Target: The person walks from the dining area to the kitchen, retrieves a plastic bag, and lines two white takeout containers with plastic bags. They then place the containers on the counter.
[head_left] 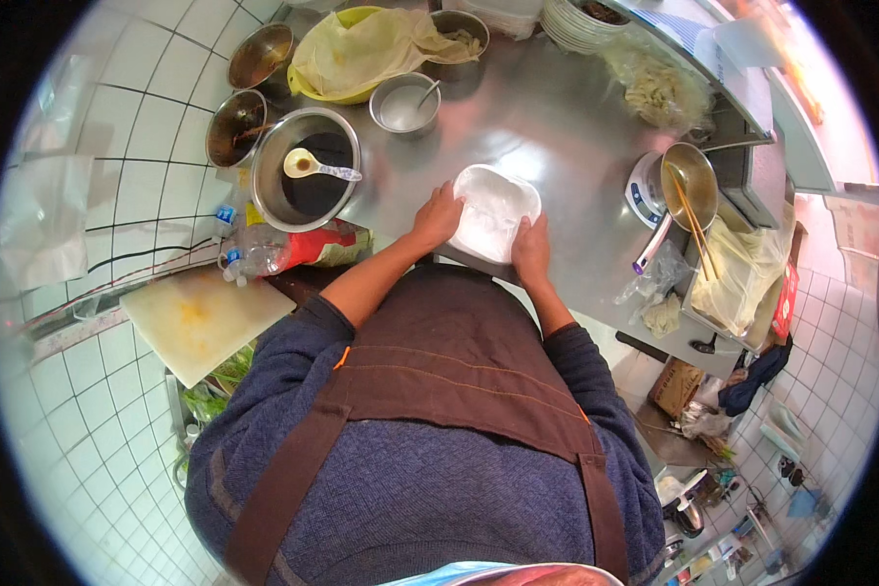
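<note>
Between my two hands is a white rectangular container (489,212) with rounded corners, at the front edge of a stainless steel worktop (579,176). My left hand (438,214) grips its left side, and my right hand (532,247) grips its right side near the front corner. White material shows inside; I cannot tell whether it is a liner or contents. To the left stands a large steel bowl (264,198) of dark liquid (315,198), with a patterned white spoon (322,171) in it. Farther back is a small steel bowl (403,126) of whitish contents with a metal spoon handle.
Back left are a cloth-covered yellow basin (359,55) and two brown-stained steel bowls (236,130). On the right, chopsticks (692,220) rest across a long-handled steel pan (692,176) on a kitchen scale (643,192). A cutting board (201,322) and plastic bottles (253,258) lie left.
</note>
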Available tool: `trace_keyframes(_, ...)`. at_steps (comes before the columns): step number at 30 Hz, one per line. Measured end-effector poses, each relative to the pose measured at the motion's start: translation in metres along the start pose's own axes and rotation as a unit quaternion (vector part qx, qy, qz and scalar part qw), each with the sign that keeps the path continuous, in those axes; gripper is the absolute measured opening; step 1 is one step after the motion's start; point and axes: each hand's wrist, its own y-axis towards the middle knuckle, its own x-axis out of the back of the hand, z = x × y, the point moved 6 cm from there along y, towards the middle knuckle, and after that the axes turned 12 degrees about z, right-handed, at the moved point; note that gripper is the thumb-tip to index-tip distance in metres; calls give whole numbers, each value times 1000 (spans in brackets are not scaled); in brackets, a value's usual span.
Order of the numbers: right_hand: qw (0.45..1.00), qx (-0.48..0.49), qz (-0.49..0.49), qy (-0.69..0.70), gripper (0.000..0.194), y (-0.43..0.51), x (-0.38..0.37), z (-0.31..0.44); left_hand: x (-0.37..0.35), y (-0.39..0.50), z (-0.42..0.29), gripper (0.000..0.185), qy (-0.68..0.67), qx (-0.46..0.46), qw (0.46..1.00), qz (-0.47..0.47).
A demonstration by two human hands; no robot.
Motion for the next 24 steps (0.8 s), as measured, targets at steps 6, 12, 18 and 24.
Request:
trace_keyframes(6, 999, -28, 11, -18, 45, 2, -9, -5, -9, 7, 7, 43, -19, 15, 1000, 5)
trace_keyframes(12, 956, -22, 129, 261, 46, 13, -17, -42, -9, 11, 13, 43, -80, 2, 997, 18)
trace_keyframes(18, 939, -5, 132, 318, 45, 6, 15, -38, 1, -3, -15, 51, -121, -14, 992, 35)
trace_keyframes(24, 927, 95, 112, 344, 48, 47, 81, 43, 44, 2, -76, 56, -410, -80, 899, 132)
